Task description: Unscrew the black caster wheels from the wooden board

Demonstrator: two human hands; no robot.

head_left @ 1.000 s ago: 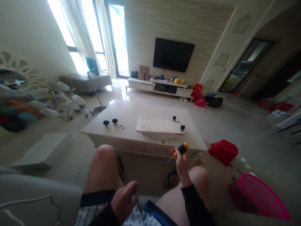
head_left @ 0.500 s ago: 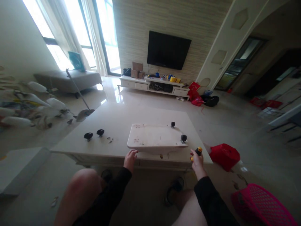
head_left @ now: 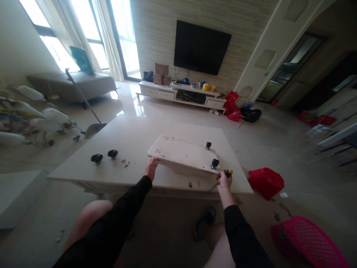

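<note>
On the white table lies a white box-like piece (head_left: 181, 152), its flat underside up, with small holes at the left end. Two black caster wheels (head_left: 214, 163) stand upright at its right end. My left hand (head_left: 151, 167) grips its near left corner. In my right hand (head_left: 224, 182) is a screwdriver (head_left: 228, 172) with a yellow and black handle, its shaft pointing down left; the fingers of that hand touch the piece's near right corner. Two loose casters (head_left: 97, 159) and several small screws (head_left: 125, 163) lie at the table's left.
The white table (head_left: 134, 130) has its near edge just ahead of my knees. A red stool (head_left: 266, 182) and a pink basket (head_left: 309, 238) stand on the floor at the right. Small scraps (head_left: 190, 184) lie near the table's front edge.
Both hands have come to the white piece's near corners. The piece has turned, its left end shifting away from me. The screwdriver has moved left with my right hand.
</note>
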